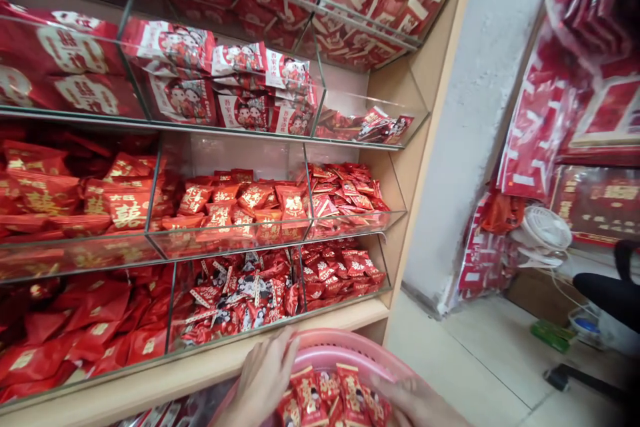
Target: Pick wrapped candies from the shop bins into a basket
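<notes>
A pink plastic basket (345, 340) with a slotted rim stands at the bottom middle, below the shelves. In it lie several small red and gold candy packets (327, 393). My left hand (265, 373) lies over the basket's left rim, its fingers bent and close together; their undersides are hidden. Over the right side of the basket, my right hand (413, 400) is smeared by motion. Its fingertips are close to the packets, and I cannot tell whether they touch any.
A wooden shelf unit with clear dividers holds red wedding-style packets (250, 203) in many compartments. Its wooden front ledge (200, 363) runs behind the basket. To the right are a grey wall (450, 147), a white fan (543, 228), hanging red goods and a black chair (607, 290) on tiles.
</notes>
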Demonstrator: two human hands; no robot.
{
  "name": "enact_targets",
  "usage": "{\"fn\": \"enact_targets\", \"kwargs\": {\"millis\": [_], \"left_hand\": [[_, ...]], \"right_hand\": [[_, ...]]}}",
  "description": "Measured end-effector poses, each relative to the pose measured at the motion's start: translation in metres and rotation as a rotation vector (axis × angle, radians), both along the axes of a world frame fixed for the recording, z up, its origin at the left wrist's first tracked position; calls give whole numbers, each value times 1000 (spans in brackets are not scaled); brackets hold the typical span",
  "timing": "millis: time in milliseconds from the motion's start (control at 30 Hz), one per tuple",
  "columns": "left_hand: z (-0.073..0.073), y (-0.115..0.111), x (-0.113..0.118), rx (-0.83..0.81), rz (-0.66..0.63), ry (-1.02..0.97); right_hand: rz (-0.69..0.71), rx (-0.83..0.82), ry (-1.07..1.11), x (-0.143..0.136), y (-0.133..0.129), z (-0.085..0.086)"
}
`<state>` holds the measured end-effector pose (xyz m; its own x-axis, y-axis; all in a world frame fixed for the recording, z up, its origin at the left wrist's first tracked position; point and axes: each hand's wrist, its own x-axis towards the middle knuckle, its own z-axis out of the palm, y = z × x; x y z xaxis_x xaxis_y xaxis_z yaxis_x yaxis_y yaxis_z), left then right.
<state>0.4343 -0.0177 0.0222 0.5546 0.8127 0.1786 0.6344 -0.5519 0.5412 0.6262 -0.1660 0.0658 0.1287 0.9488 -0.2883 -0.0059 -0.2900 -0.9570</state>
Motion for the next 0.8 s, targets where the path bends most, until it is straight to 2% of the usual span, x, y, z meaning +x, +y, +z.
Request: {"fn": "enact_targets", "kwargs": {"millis": [67,100,200,267,333,433,500,633,800], "left_hand": [[-2,2,1,1,2,12],[-2,3,1,4,0,16],[-3,5,1,4,-17,14],[-2,4,-1,3,-25,5],[-1,4,-2,4,-23,-2],[0,3,-4,4,-21,-7],[-1,3,-5,5,-19,-8],[-3,4,-5,8,-22,2],[1,3,-4,5,-24,15]], "right_hand": [[13,63,-113,4,6,40],[11,147,-196,6,12,62],[-103,403,-405,10,41,126],[-145,568,-573,11,68,157],[-211,681,-792,13,96,176],[-294,657,-1155,11,131,187],[-296,570,-1275,8,147,190],[-303,499,-1317,-1,161,191],[-361,479,-1277,-5,163,190]]}}
